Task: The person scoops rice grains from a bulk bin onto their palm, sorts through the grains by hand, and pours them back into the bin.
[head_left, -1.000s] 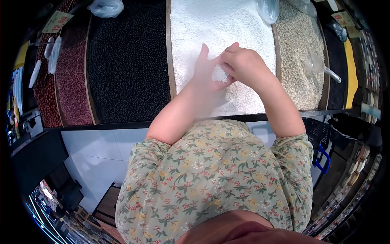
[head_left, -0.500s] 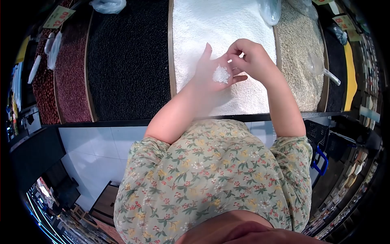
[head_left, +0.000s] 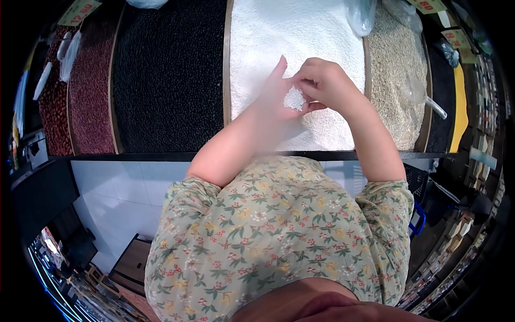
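My left hand [head_left: 275,95] is held palm up over the bin of white rice [head_left: 332,134], its thumb sticking out. A small heap of white rice grains [head_left: 294,99] lies on that palm. My right hand [head_left: 325,81] reaches over from the right, thumb and forefinger brought together at the heap's upper edge. Its fingers cover part of my left fingers, and whatever is between the fingertips is too small to make out. Blur hides part of my left wrist.
Black beans [head_left: 169,75] fill the bin to the left, with small red beans [head_left: 92,102] beyond. Beige grains [head_left: 397,70] on the right hold a clear scoop [head_left: 424,95]. Plastic bags [head_left: 360,19] lie at the back. A dark ledge [head_left: 177,157] borders the front.
My right hand has shifted left and slightly down, bringing its fingertips from beside my left fingers to the rice heap. My left palm stays up. The whole view has shifted a little.
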